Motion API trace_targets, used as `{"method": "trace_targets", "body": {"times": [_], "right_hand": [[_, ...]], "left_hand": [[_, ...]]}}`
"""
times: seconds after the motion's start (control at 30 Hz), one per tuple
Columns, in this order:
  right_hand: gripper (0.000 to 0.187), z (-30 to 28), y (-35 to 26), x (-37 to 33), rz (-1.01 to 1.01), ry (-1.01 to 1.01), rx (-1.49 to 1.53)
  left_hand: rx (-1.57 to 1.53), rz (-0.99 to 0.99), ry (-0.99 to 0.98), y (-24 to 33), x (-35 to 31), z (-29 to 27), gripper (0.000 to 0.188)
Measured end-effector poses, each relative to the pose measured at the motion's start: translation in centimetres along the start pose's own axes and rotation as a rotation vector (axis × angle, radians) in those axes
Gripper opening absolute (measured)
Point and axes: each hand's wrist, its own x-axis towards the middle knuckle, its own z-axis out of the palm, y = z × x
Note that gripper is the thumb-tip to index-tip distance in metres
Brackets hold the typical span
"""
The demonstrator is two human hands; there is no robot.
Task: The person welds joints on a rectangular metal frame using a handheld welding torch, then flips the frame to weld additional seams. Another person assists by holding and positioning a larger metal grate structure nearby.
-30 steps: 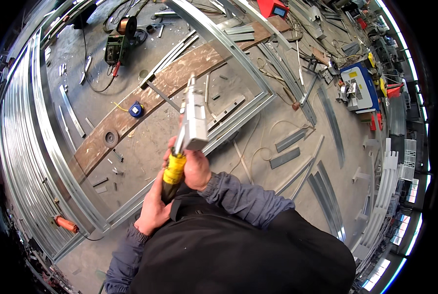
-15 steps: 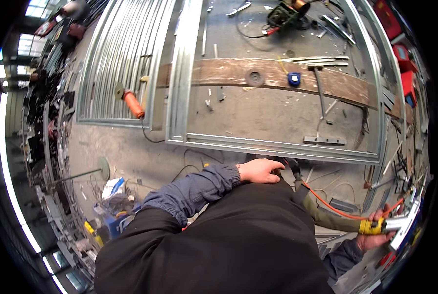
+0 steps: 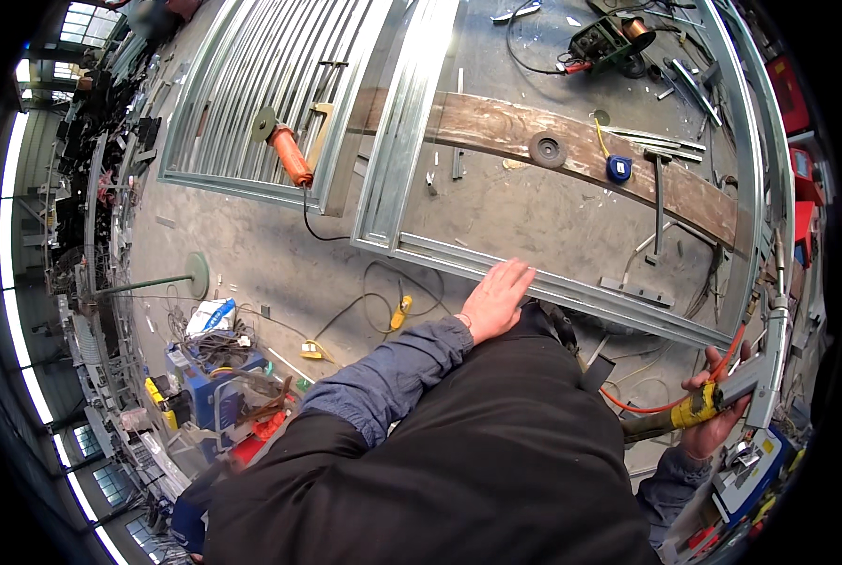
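Note:
My left hand (image 3: 498,299) is stretched out flat with its fingers together, over my knee. Its fingertips reach the near rail of the galvanized metal frame (image 3: 562,286); whether they touch it I cannot tell. At the far right my right hand (image 3: 713,424) is closed round a yellow-taped tool (image 3: 696,409) with a grey metal end, whose exact kind is unclear. An orange cable (image 3: 633,408) runs beside it. A long silver bar (image 3: 767,381) lies against the tool's metal end.
An orange angle grinder (image 3: 291,155) rests on the slatted metal panel (image 3: 242,94). A brown plank (image 3: 496,115) bears a grinding disc (image 3: 548,149) and a blue tape measure (image 3: 618,168). Beyond is a green wire feeder (image 3: 600,45). Cables and a blue toolbox (image 3: 200,386) lie at left.
The view has shifted, so the frame sits further right and tilted. My left hand has straightened its fingers and reached toward the rail. The right hand has raised the yellow-taped tool slightly.

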Motion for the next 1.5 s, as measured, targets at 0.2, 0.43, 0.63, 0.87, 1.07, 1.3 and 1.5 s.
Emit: {"method": "trace_targets", "body": {"times": [0.2, 0.43, 0.63, 0.87, 1.07, 1.3, 1.5], "right_hand": [[0.086, 1.8, -0.4, -0.7, 0.052, 0.061, -0.047], [0.07, -1.5, -1.9, -2.5, -0.02, 0.252, 0.0], [0.064, -9.0, -2.0, -3.5, -0.007, 0.526, 0.132], [0.065, -21.2, -0.9, -5.7, -0.053, 0.715, 0.195], [0.059, -31.2, -0.8, -7.5, -0.011, 0.747, 0.269], [0.059, -41.2, -2.4, -5.4, 0.069, 0.647, 0.201], [0.058, -44.1, -0.1, -5.0, 0.195, 0.467, 0.19]], "left_hand": [[0.273, -0.051, -0.02, -3.9, 1.3, 3.8, 0.088], [0.262, 0.0, -0.05, -5.0, 2.8, 3.8, 0.048], [0.285, -0.009, -0.074, -4.2, 4.1, 4.9, 0.014], [0.325, -0.097, -0.266, -0.5, 6.9, 5.8, 0.07], [0.215, 0.005, -0.282, 13.6, 13.9, 10.6, 0.085], [-0.062, 0.302, -0.445, 31.8, 23.5, 16.9, 0.07], [-0.173, 0.331, -0.631, 38.5, 26.6, 20.9, 0.062]]}}
